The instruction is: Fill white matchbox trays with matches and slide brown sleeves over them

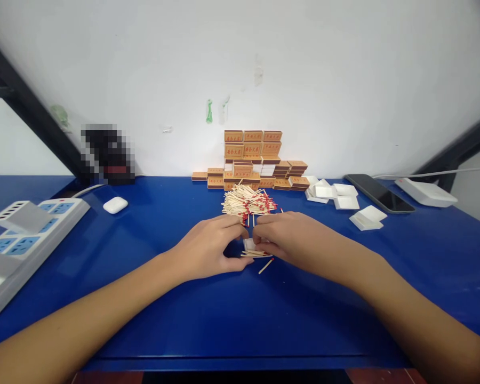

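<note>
My left hand [214, 245] and my right hand [290, 237] meet at the middle of the blue table [240, 320], fingers curled over a small white matchbox tray [250, 246] with matches lying in it. Both hands are closed around the tray and matches. One loose match [266, 265] lies just in front of them. A heap of red-tipped matches [248, 201] sits right behind the hands. Further back, against the wall, stands a stack of brown matchboxes [253, 160].
Several white empty trays [342, 200] lie at the right, beside a black phone [380, 193] and a white box [426, 192]. At the left are a white power strip [20, 240], a white earbud case [115, 205] and a pixelated dark object [108, 154].
</note>
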Tool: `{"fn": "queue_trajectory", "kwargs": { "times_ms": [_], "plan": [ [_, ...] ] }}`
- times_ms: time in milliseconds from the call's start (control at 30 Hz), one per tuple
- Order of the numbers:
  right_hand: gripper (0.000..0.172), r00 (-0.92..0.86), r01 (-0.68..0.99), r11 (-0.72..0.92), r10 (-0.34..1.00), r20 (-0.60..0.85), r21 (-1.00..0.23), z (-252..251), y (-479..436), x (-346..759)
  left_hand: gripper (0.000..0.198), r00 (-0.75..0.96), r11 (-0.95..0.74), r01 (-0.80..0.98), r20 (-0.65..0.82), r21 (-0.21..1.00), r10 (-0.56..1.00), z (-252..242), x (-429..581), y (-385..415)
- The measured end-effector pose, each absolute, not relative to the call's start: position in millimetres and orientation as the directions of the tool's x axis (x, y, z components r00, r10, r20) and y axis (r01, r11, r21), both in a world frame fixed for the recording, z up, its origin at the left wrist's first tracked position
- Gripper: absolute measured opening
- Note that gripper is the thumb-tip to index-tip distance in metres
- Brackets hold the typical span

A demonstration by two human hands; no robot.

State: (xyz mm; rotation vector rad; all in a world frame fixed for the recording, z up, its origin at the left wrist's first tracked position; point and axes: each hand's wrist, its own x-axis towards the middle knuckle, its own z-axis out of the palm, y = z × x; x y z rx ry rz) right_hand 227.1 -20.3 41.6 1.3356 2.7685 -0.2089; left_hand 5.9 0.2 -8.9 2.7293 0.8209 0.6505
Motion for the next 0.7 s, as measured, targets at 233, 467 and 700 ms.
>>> {"fn": "queue_trajectory", "kwargs": {
  "times_ms": [233,467,700],
  "plan": [
    [0.018,-0.662,0.749,0.658,0.747,-0.063,-0.074,38,-21,226,0.024,0.751,-0.818,0.465,0.338,0.338,0.567,-10,5,1],
    [0.018,-0.648,0.753,0.633,0.761,-0.03,-0.182,37,-18,232,0.025,0.722,-0.766,0.475,0.307,0.433,0.62,-5,8,-1],
    [0.027,-0.627,0.763,0.605,0.778,-0.036,-0.227,38,-17,239,0.025,0.672,-0.676,0.475,0.264,0.564,0.692,-1,8,-3]
  ]
}}
